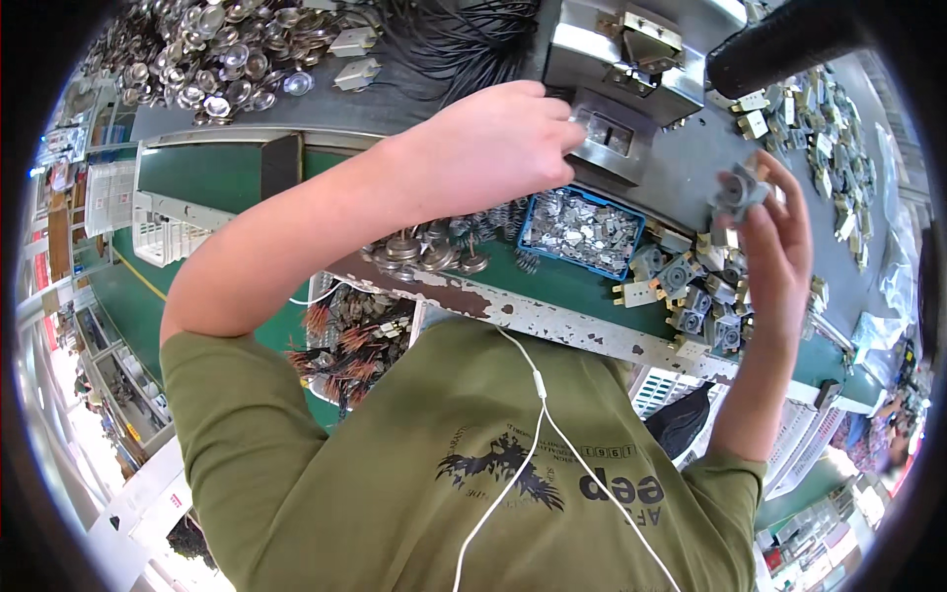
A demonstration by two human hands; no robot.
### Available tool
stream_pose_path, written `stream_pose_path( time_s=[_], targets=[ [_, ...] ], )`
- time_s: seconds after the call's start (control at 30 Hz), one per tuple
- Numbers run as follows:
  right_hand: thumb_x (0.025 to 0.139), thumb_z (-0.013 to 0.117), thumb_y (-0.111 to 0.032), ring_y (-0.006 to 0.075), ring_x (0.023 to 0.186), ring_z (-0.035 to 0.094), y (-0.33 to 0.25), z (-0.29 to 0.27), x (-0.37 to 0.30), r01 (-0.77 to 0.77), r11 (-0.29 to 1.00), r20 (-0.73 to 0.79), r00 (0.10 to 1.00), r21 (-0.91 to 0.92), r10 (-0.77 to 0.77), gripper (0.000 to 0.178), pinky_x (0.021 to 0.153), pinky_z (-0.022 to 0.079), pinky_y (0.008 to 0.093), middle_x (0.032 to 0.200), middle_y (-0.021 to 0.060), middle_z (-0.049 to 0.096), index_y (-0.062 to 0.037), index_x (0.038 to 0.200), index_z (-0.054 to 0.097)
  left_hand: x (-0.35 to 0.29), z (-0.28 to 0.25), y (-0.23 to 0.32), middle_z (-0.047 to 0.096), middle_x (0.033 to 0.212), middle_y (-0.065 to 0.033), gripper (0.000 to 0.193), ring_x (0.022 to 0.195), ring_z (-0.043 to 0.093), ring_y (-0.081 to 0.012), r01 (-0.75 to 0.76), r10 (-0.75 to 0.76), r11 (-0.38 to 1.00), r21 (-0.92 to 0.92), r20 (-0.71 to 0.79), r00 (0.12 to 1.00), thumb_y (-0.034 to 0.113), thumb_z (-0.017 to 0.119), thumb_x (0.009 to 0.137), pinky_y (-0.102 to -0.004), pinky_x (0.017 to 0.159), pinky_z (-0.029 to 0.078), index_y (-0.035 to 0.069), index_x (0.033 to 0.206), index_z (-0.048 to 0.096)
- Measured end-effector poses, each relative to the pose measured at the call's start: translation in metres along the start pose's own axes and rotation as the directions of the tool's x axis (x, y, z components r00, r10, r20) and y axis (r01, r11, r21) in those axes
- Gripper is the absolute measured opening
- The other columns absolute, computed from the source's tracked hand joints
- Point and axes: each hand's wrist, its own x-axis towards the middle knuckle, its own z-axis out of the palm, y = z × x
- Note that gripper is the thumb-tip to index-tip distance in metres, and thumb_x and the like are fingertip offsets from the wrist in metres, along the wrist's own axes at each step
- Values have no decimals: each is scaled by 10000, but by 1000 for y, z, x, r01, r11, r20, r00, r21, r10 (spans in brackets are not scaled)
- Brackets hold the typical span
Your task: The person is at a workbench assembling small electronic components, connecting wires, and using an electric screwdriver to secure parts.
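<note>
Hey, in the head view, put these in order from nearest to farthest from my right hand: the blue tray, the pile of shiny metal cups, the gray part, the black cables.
From your right hand:
1. Gray part: held at the fingertips.
2. Blue tray: left of the hand.
3. Black cables: farther left, top edge.
4. Shiny metal cups: upper left.

The held piece [738, 193] at 2 o'clock is dull grey, as are the housings [679, 276] at 3 with their silvery plates [641, 293]; closer in at 2, a bright blue tray [574, 264] frames silver bits [582, 230]. The tabletop [691, 168] is dark grey toward 2 and green toward 3, its white edge [592, 331] mottled with brown. Between 10 and 11 the discs [232, 59] gleam silver, cables [459, 49] at 12 are black, and the olive-green shirt [395, 414] at 6 carries a black print [498, 466].
</note>
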Motion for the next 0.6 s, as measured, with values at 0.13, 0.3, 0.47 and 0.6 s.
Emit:
stream_pose_path(
  time_s=[0.13,0.3,0.47,0.6],
  targets=[
    [1036,592,-171,313,1149,641,12,25,7,-134,855,173,983,501,53,625,915,550,399,1382,279,558,-49,1591,330,-3,5,1,622,881,7,38,924,638,-171,-28,29,997,68,-26,999,148,671,779,-316,813,496,149,762,704],
    [1037,593,-164,344,1166,642,10,40,8,-171,815,219,974,554,56,640,908,566,433,1384,287,554,-49,1597,307,-9,9,9,611,881,5,21,934,629,-166,15,-13,999,49,-51,999,144,683,770,-306,821,489,144,749,686],
    [1058,536,-104,395,1213,646,9,42,9,-151,779,220,975,608,18,576,982,571,480,1390,296,566,-35,1584,311,-11,8,1,619,893,-3,51,947,633,-175,62,-67,995,-72,-71,995,143,679,806,-315,833,482,129,855,673],
    [1043,521,-39,361,1189,665,-2,52,10,-67,820,161,987,568,-31,518,1000,580,468,1371,270,577,-23,1539,372,-14,-8,-14,668,975,-91,134,933,672,-275,195,-232,916,-349,-66,970,180,661,963,-399,848,508,78,1045,632]
  ],
)
